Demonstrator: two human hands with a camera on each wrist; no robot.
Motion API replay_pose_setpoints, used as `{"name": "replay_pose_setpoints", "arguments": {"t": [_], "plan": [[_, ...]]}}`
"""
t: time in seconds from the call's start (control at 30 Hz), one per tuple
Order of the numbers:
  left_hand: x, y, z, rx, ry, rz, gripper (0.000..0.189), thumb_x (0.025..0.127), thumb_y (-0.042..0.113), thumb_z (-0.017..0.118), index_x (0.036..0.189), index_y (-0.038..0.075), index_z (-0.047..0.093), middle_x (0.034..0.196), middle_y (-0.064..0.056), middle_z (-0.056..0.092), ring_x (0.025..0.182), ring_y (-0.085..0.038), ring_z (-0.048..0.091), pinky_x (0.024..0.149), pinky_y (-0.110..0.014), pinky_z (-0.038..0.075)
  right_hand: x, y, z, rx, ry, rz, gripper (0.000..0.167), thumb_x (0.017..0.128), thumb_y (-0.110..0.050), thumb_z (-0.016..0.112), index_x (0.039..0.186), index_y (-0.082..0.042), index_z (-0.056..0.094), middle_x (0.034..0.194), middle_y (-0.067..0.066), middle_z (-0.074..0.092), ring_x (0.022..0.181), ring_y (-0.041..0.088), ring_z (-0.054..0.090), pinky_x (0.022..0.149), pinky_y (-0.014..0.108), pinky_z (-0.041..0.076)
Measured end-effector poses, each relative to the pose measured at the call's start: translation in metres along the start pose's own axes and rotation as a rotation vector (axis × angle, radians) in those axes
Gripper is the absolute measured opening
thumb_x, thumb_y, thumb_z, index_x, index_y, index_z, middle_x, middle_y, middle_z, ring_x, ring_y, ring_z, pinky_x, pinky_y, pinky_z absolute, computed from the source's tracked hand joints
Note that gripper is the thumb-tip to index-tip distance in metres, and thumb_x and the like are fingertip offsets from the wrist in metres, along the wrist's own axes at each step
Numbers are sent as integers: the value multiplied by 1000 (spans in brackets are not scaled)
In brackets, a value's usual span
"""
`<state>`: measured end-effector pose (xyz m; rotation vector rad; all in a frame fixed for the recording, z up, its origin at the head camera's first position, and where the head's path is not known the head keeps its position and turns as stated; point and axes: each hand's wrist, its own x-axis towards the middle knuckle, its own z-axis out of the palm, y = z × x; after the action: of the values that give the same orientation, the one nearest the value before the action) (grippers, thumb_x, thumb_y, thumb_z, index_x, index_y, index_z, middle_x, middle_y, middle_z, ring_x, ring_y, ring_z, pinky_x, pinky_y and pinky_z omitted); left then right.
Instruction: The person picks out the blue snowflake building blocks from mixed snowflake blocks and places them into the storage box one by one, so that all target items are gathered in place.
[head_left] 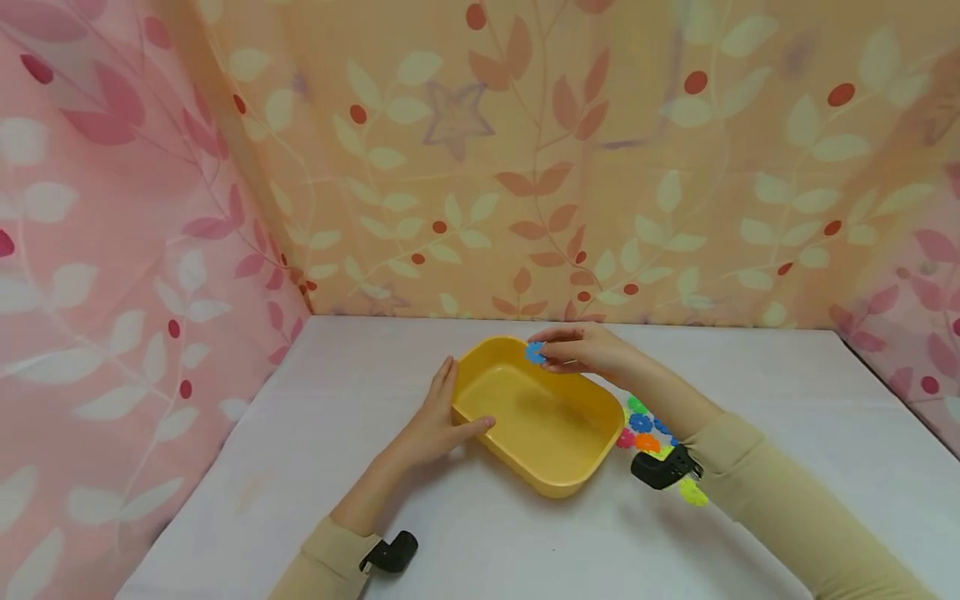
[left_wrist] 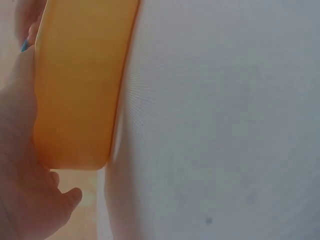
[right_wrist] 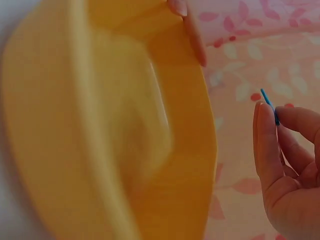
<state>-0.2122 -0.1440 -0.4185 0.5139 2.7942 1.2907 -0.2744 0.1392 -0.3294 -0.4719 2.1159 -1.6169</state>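
Note:
A yellow plastic basin (head_left: pixel 536 421) stands on the white-covered table, its visible floor bare. My left hand (head_left: pixel 431 427) holds its left end, the thumb over the near rim and the fingers along the outside. In the left wrist view the basin's outer wall (left_wrist: pixel 80 95) fills the space beside that hand. Over the far rim, my right hand (head_left: pixel 592 352) pinches a blue snowflake disc (head_left: pixel 535 353) between thumb and fingertips. The disc shows edge-on in the right wrist view. Several colourful snowflake discs (head_left: pixel 647 442) lie right of the basin, partly hidden by the right forearm.
A yellow-green disc (head_left: pixel 693 492) lies below the right wrist, nearer the front. Patterned cloth (head_left: pixel 465 192) hangs behind the table, with pink leaf-print cloth (head_left: pixel 127 250) along the left side. A black wrist device (head_left: pixel 663 468) sticks out from the right cuff.

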Motion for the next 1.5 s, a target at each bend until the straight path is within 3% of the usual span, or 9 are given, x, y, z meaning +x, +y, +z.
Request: {"name": "replay_pose_setpoints", "arguments": {"t": [0.27, 0.37, 0.53, 0.77, 0.9, 1.17, 1.4, 1.5], "plan": [[3, 4, 2, -25, -10, -4, 116, 83, 59, 70, 156, 11, -5, 162, -4, -8, 148, -27, 3, 115, -50, 15, 46, -5, 31, 105, -31, 15, 35, 96, -7, 62, 127, 8, 58, 105, 13, 68, 88, 22, 69, 85, 35, 54], [4, 4, 3, -28, -16, -4, 115, 83, 59, 69, 156, 11, -6, 162, -4, -8, 148, -28, 3, 115, -50, 16, 62, 2, 38, 87, -42, 39, 33, 95, -3, 61, 125, 11, 58, 98, 13, 69, 81, 19, 69, 81, 32, 55], [3, 4, 4, -28, -25, 1, 115, 84, 58, 69, 156, 7, -6, 162, -5, -9, 147, -30, 3, 114, -52, 17, 79, 17, 49, -11, -73, 108, 31, 94, -1, 61, 122, 13, 59, 89, 11, 69, 81, 24, 70, 83, 37, 54], [3, 4, 5, -17, -20, 6, 114, 85, 54, 70, 156, 6, -5, 162, -7, -9, 147, -31, 2, 115, -52, 16, 82, 34, 70, -90, -105, 154, 29, 92, 1, 61, 118, 15, 61, 96, 19, 70, 72, 16, 67, 75, 29, 57], [2, 3, 5, -6, -23, 7, 115, 84, 57, 69, 156, 6, -6, 162, -7, -9, 147, -30, 3, 115, -51, 17, 81, 41, 80, -140, -119, 169, 25, 91, 0, 63, 113, 12, 65, 91, 14, 70, 68, 13, 66, 71, 26, 57], [1, 1, 3, -2, -18, -1, 116, 83, 60, 68, 156, 8, -6, 162, -5, -10, 147, -29, 2, 115, -50, 18, 80, 39, 88, -257, -152, 81, 25, 89, -4, 67, 111, 9, 68, 88, 7, 69, 72, 15, 63, 75, 28, 56], [1, -1, 2, 3, -15, -16, 116, 83, 61, 67, 156, 9, -6, 162, -2, -10, 147, -25, 2, 115, -48, 17, 79, 36, 90, -449, -160, -21, 36, 77, -6, 77, 111, 2, 70, 90, 4, 65, 80, 13, 55, 73, 21, 47], [1, -1, 3, 8, -14, -18, 116, 83, 61, 68, 156, 9, -5, 162, -2, -9, 148, -24, 3, 115, -47, 17, 81, 39, 91, -471, -157, -45, 35, 74, -2, 78, 108, 1, 70, 89, 4, 65, 79, 12, 55, 71, 19, 47]]}}
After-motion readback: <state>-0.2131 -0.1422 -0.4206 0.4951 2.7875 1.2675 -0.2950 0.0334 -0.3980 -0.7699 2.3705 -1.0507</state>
